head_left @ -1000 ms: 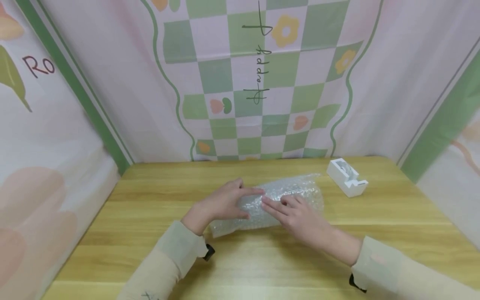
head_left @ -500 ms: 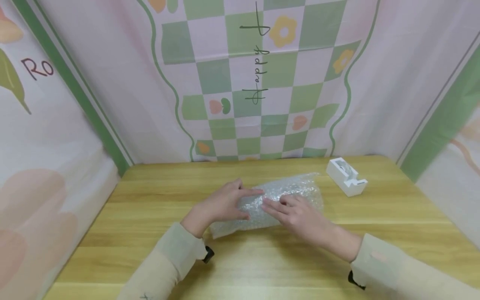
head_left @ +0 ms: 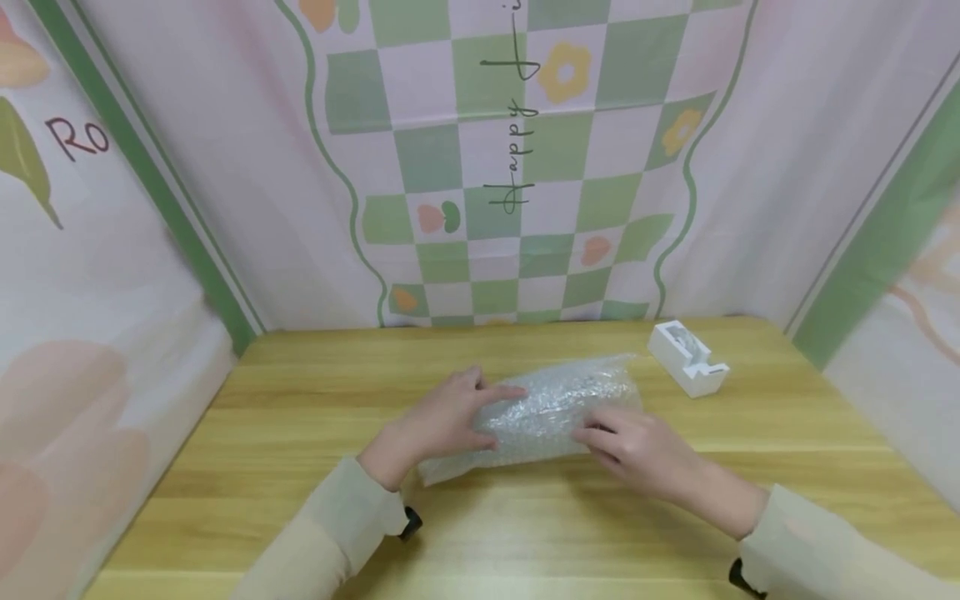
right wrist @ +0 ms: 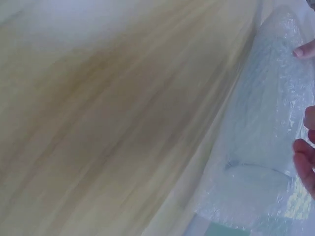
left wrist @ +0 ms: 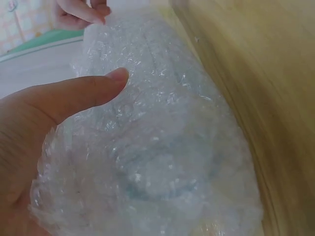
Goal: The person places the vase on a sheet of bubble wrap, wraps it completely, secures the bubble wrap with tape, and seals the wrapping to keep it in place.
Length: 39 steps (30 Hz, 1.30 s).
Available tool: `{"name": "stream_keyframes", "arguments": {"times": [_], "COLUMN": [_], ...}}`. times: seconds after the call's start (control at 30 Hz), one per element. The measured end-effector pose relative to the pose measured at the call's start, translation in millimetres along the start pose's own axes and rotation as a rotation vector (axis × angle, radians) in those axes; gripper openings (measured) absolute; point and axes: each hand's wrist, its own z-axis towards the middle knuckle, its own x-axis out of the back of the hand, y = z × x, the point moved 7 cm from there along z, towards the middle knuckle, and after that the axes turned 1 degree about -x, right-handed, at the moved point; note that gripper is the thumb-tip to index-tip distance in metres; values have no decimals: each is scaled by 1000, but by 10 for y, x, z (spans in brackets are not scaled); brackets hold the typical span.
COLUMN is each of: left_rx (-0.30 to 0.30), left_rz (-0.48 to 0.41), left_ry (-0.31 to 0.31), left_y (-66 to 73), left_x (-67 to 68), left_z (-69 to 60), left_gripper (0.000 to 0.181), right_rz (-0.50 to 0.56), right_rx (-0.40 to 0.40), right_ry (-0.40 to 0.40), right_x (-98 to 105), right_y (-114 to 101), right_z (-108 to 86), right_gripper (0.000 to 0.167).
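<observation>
A bubble-wrapped bundle [head_left: 547, 408] lies slantwise on the table. A clear, round-edged object shows dimly through the wrap in both wrist views; its kind is hard to tell. My left hand [head_left: 442, 417] rests on the bundle's left part, forefinger and thumb extended and spread apart; its thumb [left wrist: 83, 96] lies along the wrap in the left wrist view. My right hand [head_left: 637, 446] is at the near right side of the bundle, its fingers bent and their tips at the wrap. In the right wrist view those fingers [right wrist: 304, 162] show at the edge, with a gap between the digits.
A white tape dispenser [head_left: 688, 358] with a roll in it stands at the back right of the wooden table [head_left: 315, 392]. Behind the table hangs a checked, flowered cloth [head_left: 517, 167], and more printed cloth closes off both sides.
My right hand has moved right and nearer to me, away from the fingertips of my left hand, and its two extended fingers are now bent. The left hand stays on the bundle.
</observation>
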Motion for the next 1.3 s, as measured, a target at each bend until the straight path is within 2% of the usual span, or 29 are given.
{"name": "stream_keyframes", "arguments": {"times": [0.13, 0.2, 0.33, 0.37, 0.5, 0.63, 0.83, 0.93, 1.03, 1.13, 1.23, 1.3], "left_rx": [-7, -4, -1, -2, 1, 24, 25, 17, 7, 10, 32, 50], "left_rz": [25, 30, 32, 30, 25, 11, -44, -70, -89, -104, -115, -121], "left_ry": [3, 3, 11, 15, 18, 1, -31, -43, -40, -39, -49, -60], "left_y": [38, 52, 88, 96, 122, 143, 218, 255, 275, 288, 291, 296], "left_x": [-17, -20, -8, -5, -3, -13, -25, -30, -46, -57, -63, -69], "left_z": [-20, -32, -62, -71, -105, -130, -148, -154, -155, -156, -161, -163], "left_gripper": [76, 78, 81, 81, 80, 78, 72, 69, 68, 68, 69, 71], "right_rz": [1, -2, 4, 10, 30, 33, 93, 146, 240, 429, 613, 723], "right_rx": [-54, -79, -143, -159, -227, -304, -529, -645, -736, -876, -1030, -1106], "right_ry": [-44, -65, -109, -121, -164, -211, -352, -421, -454, -461, -437, -407], "right_x": [8, 10, 5, 2, -19, -47, -124, -161, -188, -226, -250, -275], "right_y": [18, 20, 36, 44, 86, 140, 266, 326, 370, 422, 471, 481], "right_z": [-73, -85, -88, -91, -102, -125, -189, -218, -232, -268, -301, -312], "right_gripper": [50, 44, 15, 12, 31, 31, 15, 14, 19, 25, 34, 40]}}
